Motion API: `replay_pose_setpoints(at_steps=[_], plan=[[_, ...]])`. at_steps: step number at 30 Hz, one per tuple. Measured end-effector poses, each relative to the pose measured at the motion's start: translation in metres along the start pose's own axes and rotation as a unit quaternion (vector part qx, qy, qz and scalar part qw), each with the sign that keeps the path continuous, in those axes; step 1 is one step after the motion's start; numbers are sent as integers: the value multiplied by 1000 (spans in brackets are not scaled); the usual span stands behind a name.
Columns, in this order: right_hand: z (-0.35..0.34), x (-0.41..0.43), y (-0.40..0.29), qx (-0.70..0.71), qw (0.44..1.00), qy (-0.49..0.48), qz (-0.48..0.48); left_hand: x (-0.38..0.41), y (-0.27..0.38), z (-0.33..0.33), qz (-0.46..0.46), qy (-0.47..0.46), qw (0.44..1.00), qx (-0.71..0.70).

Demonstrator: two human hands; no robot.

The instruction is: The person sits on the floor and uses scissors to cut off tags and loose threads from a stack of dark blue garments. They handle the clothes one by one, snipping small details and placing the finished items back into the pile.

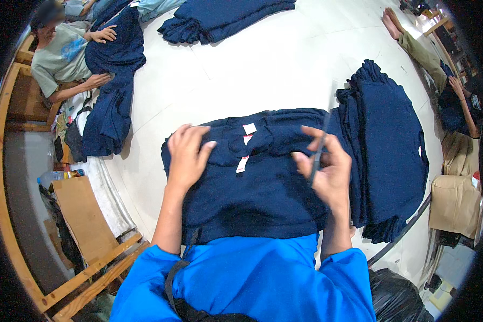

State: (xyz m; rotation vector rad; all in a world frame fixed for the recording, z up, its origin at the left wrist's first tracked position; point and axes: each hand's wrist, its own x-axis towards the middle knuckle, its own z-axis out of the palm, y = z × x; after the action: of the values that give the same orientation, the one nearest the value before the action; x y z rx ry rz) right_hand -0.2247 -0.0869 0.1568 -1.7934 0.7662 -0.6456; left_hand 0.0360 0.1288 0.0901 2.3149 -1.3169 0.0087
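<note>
Before me lies a navy knit garment (249,193), folded, with its neckline facing up and white-and-red labels (242,164) at the neck. My left hand (188,151) is over its left side, fingers spread and holding nothing; whether they touch the cloth is hard to tell. Over the garment's right side, my right hand (332,165) grips a slim grey tool (318,155), which points away from me. Motion blur hides what kind of tool it is. Its thumb and forefinger are apart.
A pile of navy garments (390,149) lies to my right, and another navy pile (229,18) at the far side. At upper left a person (60,60) handles navy cloth (112,52). Someone sits at upper right. Cardboard (84,217) and wooden rails (92,273) stand left.
</note>
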Motion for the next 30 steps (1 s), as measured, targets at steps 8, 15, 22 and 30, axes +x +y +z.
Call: replay_pose_setpoints(at_steps=[8, 15, 22, 30], plan=[[81, 19, -7, 75, 979, -176, 68, 12, 6, -12, -19, -121, 989, -89], [122, 39, 0, 113, 947, -299, 36, -28, -9, -31, -120, -65, 916, -378], [140, 35, -1, 221, 909, -331, 125, -40, 28, -11, -79, 189, 962, -179], [140, 36, 2, 217, 915, -310, 141, -43, 53, 1, -163, 115, 941, -273]])
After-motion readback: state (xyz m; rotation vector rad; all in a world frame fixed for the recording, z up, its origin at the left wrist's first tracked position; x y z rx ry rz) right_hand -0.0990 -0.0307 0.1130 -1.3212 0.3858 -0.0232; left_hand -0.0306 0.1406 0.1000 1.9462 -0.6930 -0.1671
